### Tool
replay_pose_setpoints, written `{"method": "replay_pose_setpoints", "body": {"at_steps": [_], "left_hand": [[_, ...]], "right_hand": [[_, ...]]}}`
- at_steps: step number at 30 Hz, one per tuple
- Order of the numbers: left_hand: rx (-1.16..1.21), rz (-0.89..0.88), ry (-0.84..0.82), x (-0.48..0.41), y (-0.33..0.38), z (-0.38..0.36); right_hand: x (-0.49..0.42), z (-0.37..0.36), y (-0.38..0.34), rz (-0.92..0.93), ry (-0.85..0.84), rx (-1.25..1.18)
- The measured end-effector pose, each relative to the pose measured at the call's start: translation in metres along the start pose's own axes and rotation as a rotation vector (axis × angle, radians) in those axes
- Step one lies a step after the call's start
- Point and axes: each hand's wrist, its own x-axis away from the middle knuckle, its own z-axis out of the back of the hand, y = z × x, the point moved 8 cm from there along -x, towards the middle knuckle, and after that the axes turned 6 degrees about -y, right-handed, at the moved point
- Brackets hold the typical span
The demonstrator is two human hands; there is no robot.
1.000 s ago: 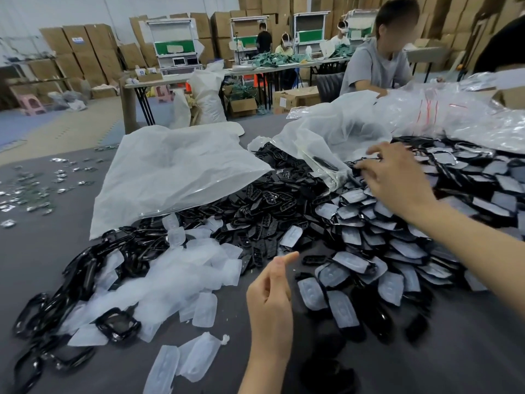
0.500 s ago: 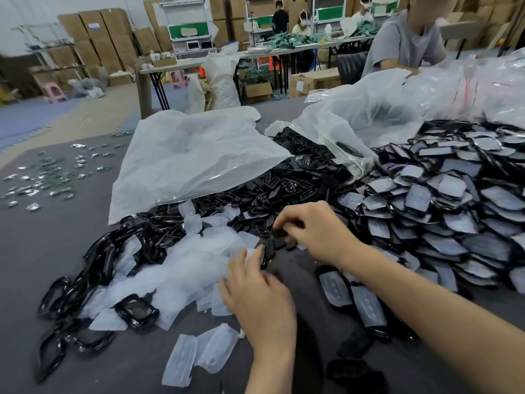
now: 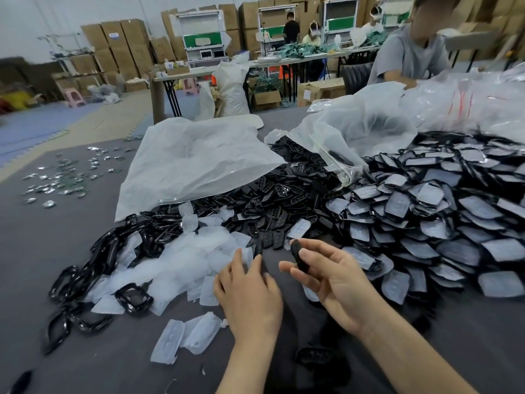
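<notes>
My right hand (image 3: 332,275) pinches a small black plastic part (image 3: 299,257) between thumb and fingers, just above the grey table (image 3: 56,237). My left hand (image 3: 250,294) lies palm down with straight fingers reaching onto the pile of clear plastic covers (image 3: 187,260). Behind both hands spreads a heap of flat black button pads (image 3: 278,203). Black oval frames (image 3: 96,268) lie at the left. A large heap of black shells with pale film faces (image 3: 426,217) fills the right.
A white plastic bag (image 3: 193,157) lies flat behind the piles; clear bags (image 3: 355,129) sit further right. Small metal pieces (image 3: 62,177) are scattered at far left. A person in a grey shirt (image 3: 409,52) sits across the table. Another black part (image 3: 315,356) lies near my wrists.
My right hand came back from the far heap to the button pads, picked up a black part and lifted it. My left hand flattened and moved onto the clear covers.
</notes>
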Motion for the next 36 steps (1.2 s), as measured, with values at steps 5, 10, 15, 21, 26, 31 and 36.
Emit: {"method": "replay_pose_setpoints", "body": {"at_steps": [5,10,15,21,26,31,36], "left_hand": [[-0.064,-0.003,-0.044,0.0,0.001,-0.006],[0.117,0.0,0.064,0.002,-0.007,0.007],[0.275,-0.296,0.17,0.004,0.008,0.027],[0.029,-0.192,0.16,-0.1,-0.002,0.083],[-0.297,0.274,-0.169,-0.123,-0.104,0.075],[-0.354,0.102,-0.031,-0.123,-0.105,0.094],[-0.359,0.136,-0.034,-0.126,-0.097,0.116]], "right_hand": [[0.002,0.001,0.006,-0.035,0.004,0.067],[0.003,0.002,0.009,-0.032,-0.01,0.046],[0.005,0.003,0.011,-0.035,-0.008,0.125],[0.005,0.003,0.016,-0.047,-0.017,0.154],[0.006,0.001,0.015,-0.076,-0.056,0.18],[0.005,0.002,0.019,-0.108,-0.066,0.172],[0.008,0.0,0.021,-0.119,-0.085,0.165]]}}
